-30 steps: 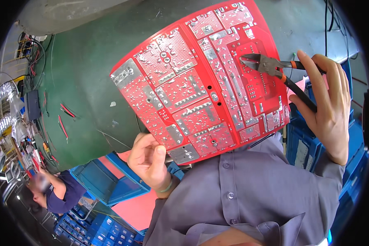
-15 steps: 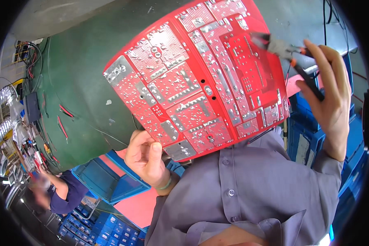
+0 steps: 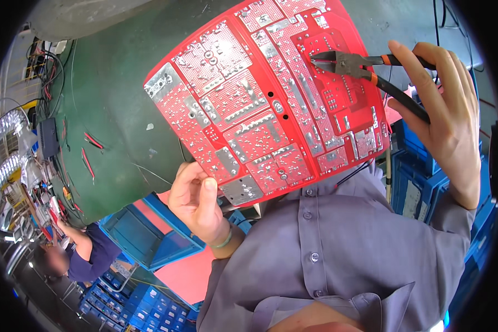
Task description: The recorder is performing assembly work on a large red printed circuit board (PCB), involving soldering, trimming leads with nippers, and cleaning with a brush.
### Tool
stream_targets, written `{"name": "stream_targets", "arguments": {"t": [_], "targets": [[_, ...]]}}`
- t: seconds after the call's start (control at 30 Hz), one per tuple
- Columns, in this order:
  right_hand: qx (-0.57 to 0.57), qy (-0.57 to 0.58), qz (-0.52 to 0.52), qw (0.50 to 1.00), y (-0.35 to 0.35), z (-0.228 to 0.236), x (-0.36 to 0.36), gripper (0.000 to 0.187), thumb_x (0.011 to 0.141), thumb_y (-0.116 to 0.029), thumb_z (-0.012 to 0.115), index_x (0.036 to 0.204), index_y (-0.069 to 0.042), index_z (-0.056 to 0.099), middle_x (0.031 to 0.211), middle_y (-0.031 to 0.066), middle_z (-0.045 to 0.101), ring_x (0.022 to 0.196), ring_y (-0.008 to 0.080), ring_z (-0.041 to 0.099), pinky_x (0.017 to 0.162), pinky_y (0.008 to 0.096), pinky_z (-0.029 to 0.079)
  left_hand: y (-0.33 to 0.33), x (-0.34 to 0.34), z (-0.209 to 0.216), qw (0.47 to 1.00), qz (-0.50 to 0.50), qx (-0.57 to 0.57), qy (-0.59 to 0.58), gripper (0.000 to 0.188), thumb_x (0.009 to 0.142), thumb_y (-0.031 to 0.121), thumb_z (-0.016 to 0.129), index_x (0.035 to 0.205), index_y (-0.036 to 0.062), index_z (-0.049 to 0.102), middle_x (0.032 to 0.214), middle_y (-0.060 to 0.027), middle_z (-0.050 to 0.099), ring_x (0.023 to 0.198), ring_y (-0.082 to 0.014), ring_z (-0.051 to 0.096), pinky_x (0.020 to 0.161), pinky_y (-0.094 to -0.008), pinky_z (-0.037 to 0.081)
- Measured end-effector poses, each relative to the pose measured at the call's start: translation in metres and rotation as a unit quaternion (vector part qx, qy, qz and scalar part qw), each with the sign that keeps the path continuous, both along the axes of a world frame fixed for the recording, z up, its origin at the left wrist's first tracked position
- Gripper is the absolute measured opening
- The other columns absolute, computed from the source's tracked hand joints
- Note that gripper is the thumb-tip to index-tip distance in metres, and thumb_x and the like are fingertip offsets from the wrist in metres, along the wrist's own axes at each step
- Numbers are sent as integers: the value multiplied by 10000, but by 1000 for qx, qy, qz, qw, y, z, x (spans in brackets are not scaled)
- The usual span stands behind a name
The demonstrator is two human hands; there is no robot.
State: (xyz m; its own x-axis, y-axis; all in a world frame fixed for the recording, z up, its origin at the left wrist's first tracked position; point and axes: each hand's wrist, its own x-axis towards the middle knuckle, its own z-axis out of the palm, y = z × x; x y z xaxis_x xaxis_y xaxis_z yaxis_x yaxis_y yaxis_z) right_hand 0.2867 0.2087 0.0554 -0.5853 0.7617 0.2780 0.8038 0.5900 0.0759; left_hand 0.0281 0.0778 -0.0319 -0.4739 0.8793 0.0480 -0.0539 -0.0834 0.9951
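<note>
A large red circuit board [image 3: 271,105] with silver solder pads is held up, solder side facing me. My left hand [image 3: 196,202] grips its lower left edge, thumb on the face. My right hand [image 3: 445,119] holds cutting pliers [image 3: 365,66] with black and orange handles. The plier jaws touch the board's upper right area.
A green work surface [image 3: 110,110] lies behind the board, with loose red wires [image 3: 88,152] and cables at its left edge. Blue plastic bins [image 3: 149,238] sit below, more blue crates [image 3: 415,182] at right. Another person [image 3: 77,254] works at lower left.
The pliers left the board, then came back down with the jaws on its upper right area. The board tilted slightly in my left hand.
</note>
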Motion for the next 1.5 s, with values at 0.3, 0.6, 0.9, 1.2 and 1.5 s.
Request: {"name": "stream_targets", "arguments": {"t": [0.3,0.6,0.9,1.2,1.5], "targets": [[-3,1,32,999,10,-3,1,579,602,-126,698,1149,-75,514,1007,115,489,893,264,507,727,352,427,2,-2,0,1000,-3,-5,-2,212,748,9,576,933,-92,552,784,-53,523,699,-98,503,653,-205,383],[-75,-68,121,987,32,5,16,618,590,-171,704,1165,-79,499,1015,119,483,877,260,512,725,355,447,-2,-1,1,1000,4,-2,2,213,755,18,583,937,-88,554,780,-49,521,695,-96,501,644,-203,382],[-49,-62,159,984,39,0,25,566,597,-152,711,1121,-64,519,933,121,501,814,252,523,688,349,446,0,1,0,1000,-6,0,-10,222,768,13,565,964,-87,543,791,-49,536,688,-89,499,631,-200,384],[-74,112,72,988,18,-22,66,552,655,-229,689,1135,-25,511,1042,144,518,895,275,529,768,320,429,-6,3,3,999,28,-8,-13,230,805,18,513,992,-116,513,848,-100,583,735,-116,541,688,-219,420],[-146,71,-52,985,-61,-22,91,575,593,-253,700,1108,-58,533,972,123,478,861,299,492,759,363,414,-7,5,6,998,1,-16,-60,292,867,40,435,1116,-108,466,1022,-172,576,894,-187,579,802,-290,458]]}}
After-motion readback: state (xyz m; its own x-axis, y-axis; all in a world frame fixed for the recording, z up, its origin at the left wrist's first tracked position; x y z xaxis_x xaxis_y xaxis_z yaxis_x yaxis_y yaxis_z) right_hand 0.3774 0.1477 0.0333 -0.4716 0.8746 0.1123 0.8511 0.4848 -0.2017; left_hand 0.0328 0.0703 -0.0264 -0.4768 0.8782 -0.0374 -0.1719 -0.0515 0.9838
